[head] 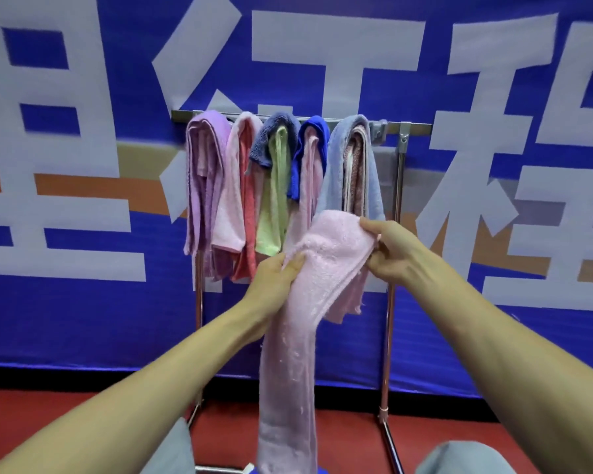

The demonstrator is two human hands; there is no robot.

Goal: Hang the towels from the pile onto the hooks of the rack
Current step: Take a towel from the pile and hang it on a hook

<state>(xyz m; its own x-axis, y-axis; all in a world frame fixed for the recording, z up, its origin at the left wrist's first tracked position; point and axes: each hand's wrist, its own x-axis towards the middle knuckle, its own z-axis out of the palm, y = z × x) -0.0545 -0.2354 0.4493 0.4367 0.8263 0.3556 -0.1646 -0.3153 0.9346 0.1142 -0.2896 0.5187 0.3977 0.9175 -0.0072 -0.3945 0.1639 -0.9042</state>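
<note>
I hold a long pale pink towel (326,261) up in front of the rack. My left hand (274,278) grips its left edge and my right hand (391,251) pinches its upper right corner; the rest hangs down between my arms. The metal rack (392,302) has a top bar carrying several towels: purple (204,186), pink with coral (240,200), grey-blue over green (274,186), royal blue over pink (310,155) and light blue (360,165). A bare grey hook (379,130) sits right of the light blue towel. The pile is out of view.
A blue banner (83,319) with large white characters hangs right behind the rack. The floor (48,415) is red. The rack's base bars (391,443) run toward me at the lower right, and my grey-clad knees (459,458) show at the bottom edge.
</note>
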